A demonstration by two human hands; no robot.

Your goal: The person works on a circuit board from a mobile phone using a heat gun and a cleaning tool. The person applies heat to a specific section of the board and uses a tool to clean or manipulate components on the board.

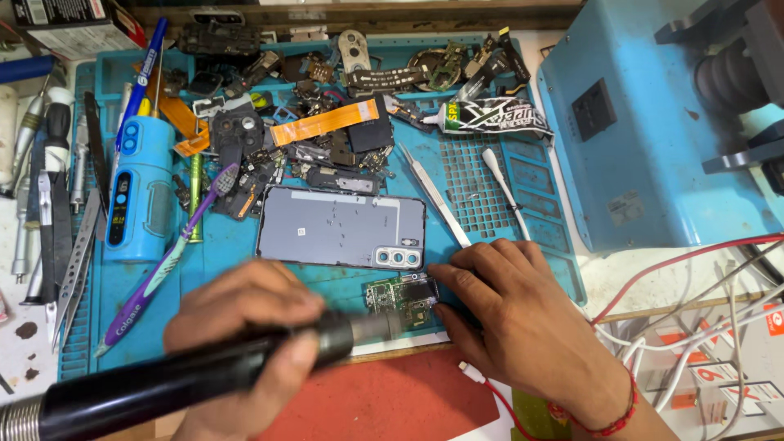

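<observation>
Left hand (pixel 245 314): grip closed around the black hot-air wand (pixel 188 376), its metal nozzle pointing at the green circuit board (pixel 398 298). Right hand (pixel 510 306): fingertips pressed on the board's right edge, holding it down. The board lies on the blue mat (pixel 237 249), just below the grey phone back cover (pixel 339 229); steel tweezers (pixel 433 196) lie above the right hand.

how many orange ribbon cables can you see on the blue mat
2. One orange ribbon cable lies slanted near the top middle of the blue mat, above the phone back cover. A second lies bent at upper left, beside the blue tool. The parts pile may hide more.
</observation>
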